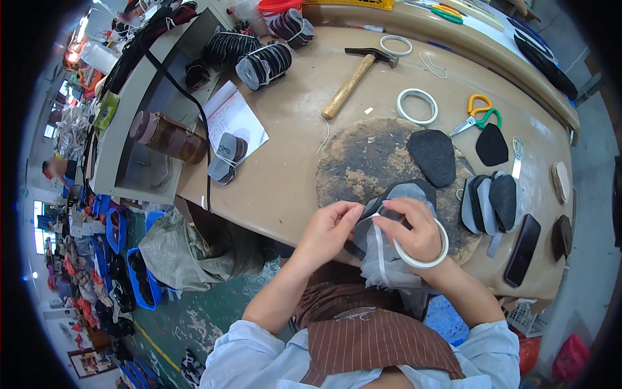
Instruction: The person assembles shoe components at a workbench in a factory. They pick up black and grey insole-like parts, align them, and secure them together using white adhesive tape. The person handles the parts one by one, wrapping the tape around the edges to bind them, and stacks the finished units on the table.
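Over the desk (pixel 288 175), at the near edge of a round, worn board (pixel 353 162), the person bends to a black-and-grey piece (pixel 413 190). The left hand (pixel 332 230) pinches its edge between thumb and fingertips, and the right hand (pixel 414 228) grasps it just beside, a white tape roll (pixel 445 245) looped around that hand. Sheer white material (pixel 382 253) hangs below; whether it is joined to the piece, I can't quite tell. A hammer (pixel 350 84) lies beyond the board.
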The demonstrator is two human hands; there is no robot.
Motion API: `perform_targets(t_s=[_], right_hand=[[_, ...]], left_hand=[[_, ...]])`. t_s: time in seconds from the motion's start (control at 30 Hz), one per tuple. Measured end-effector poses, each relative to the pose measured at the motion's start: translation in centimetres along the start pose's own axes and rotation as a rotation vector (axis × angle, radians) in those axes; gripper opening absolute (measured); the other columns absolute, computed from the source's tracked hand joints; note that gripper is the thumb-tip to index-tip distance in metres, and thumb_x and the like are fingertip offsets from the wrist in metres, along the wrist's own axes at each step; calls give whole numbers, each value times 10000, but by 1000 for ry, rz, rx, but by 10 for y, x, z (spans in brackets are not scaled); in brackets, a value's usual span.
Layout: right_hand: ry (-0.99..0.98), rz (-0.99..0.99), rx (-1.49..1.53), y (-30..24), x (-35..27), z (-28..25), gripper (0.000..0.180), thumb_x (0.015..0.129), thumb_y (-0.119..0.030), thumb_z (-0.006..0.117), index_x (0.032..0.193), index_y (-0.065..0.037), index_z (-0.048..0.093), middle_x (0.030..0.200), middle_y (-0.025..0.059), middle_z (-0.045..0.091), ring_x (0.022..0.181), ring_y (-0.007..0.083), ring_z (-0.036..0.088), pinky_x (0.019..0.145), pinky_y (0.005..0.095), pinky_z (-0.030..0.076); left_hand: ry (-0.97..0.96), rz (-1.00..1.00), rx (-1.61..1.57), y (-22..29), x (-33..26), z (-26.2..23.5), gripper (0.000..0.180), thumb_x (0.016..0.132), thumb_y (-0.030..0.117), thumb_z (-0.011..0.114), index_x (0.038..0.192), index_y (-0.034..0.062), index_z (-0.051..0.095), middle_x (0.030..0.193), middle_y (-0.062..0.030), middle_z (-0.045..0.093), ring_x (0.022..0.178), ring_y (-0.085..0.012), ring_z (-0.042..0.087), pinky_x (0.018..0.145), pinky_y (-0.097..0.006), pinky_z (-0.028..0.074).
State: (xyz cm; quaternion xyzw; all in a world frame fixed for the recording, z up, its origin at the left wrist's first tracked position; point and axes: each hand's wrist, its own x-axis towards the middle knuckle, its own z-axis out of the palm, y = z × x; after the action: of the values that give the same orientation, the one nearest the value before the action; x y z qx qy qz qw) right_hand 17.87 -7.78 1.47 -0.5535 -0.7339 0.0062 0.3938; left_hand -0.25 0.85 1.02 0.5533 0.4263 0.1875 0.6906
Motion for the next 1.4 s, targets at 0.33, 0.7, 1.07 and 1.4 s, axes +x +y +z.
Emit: perform_targets(t_s=[0.33,0.7,1.07,1.4], right_hand=[[45,-203,-88,8,-9,-30,123,681,-93,670,761,-164,610,1085,35,652,1051,210,611,983,379,360],[-668,256,539,-10,-71,-129,112,763,-122,677,868,-106,641,813,29,661,706,202,635,700,347,472],[-73,214,466,13,-6,-103,200,784,-94,693,977,-40,683,883,129,687,771,278,660,705,385,497],[-219,75,-147,60,29,-8,61,758,-89,687,816,-79,671,891,84,669,802,247,643,740,370,473]], left_hand=[[-299,-17,90,31,42,10,194,936,189,603,1002,12,648,805,19,635,712,-29,540,612,-207,450],[-125,611,385,91,124,81,198,841,147,682,982,9,660,862,-132,680,768,-229,645,721,-288,492],[-412,754,295,50,56,63,233,871,281,606,891,59,675,952,-78,552,916,-246,519,815,-399,408],[307,561,931,2,-1,86,201,841,221,651,858,21,651,1278,-244,427,1146,-389,409,947,-493,284]])
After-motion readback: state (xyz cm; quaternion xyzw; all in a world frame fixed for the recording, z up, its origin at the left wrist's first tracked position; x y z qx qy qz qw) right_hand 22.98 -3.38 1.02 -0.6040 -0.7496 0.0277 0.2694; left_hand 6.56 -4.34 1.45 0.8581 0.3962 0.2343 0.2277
